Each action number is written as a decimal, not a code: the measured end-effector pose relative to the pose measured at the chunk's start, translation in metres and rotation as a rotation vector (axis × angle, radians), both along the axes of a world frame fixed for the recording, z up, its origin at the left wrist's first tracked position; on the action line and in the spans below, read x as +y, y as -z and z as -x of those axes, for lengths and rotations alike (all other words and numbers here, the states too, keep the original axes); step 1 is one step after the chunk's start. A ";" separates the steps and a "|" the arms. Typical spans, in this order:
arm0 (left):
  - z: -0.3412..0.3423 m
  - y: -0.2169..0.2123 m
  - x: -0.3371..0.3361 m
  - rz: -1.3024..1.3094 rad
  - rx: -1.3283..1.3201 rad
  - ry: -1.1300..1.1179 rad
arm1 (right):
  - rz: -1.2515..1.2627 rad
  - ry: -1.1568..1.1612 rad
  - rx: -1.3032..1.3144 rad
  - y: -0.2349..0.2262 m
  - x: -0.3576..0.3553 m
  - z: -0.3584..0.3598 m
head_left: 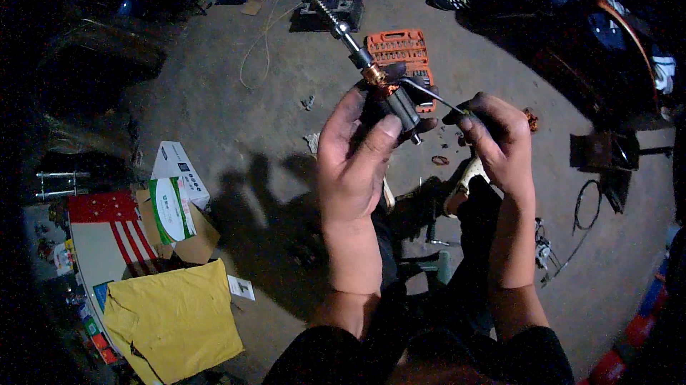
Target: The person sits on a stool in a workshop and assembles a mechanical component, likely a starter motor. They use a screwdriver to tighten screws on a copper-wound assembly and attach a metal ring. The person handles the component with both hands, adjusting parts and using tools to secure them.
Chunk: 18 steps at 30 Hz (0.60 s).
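My left hand (356, 146) is closed around a motor armature (405, 108), its thumb pressed on the dark metal core. The armature's long shaft tilts up and to the left, ending in a worm-like thread, with copper commutator and windings partway along. My right hand (500, 131) pinches a thin metal rod-like tool (439, 98); whether it is a screwdriver or a pick I cannot tell. The tool's far end reaches the armature near its copper windings, though contact is unclear. Dark grime covers the fingers of both hands.
Beyond my hands lies an orange socket set case (394, 36), with a black battery-like box (350, 12) behind it. Small loose parts and a reddish ring (440, 161) are on the floor. Cardboard boxes (196, 238) and a yellow sheet (175, 321) are left. Another person's shoe (451, 0) shows far right.
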<state>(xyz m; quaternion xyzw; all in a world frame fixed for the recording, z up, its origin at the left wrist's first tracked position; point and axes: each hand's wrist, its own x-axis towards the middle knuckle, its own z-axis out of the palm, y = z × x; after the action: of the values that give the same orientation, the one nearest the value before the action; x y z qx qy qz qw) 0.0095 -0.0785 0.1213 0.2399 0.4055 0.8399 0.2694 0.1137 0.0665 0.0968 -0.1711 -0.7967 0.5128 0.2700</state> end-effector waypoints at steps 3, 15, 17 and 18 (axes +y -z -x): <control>0.000 -0.003 0.004 0.034 0.030 0.012 | -0.002 -0.010 0.008 -0.001 -0.003 0.001; 0.002 -0.003 0.004 0.059 0.012 0.021 | 0.006 0.001 -0.031 0.000 -0.004 0.004; 0.002 -0.004 0.005 0.064 0.018 0.002 | -0.007 0.005 -0.026 0.000 -0.004 0.004; 0.001 -0.005 0.005 0.066 0.021 -0.008 | -0.009 0.010 -0.011 0.001 -0.004 0.005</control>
<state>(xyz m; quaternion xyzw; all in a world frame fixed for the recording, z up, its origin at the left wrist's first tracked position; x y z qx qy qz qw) 0.0084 -0.0734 0.1261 0.2379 0.4369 0.8246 0.2694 0.1092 0.0628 0.0957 -0.1766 -0.7998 0.5068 0.2689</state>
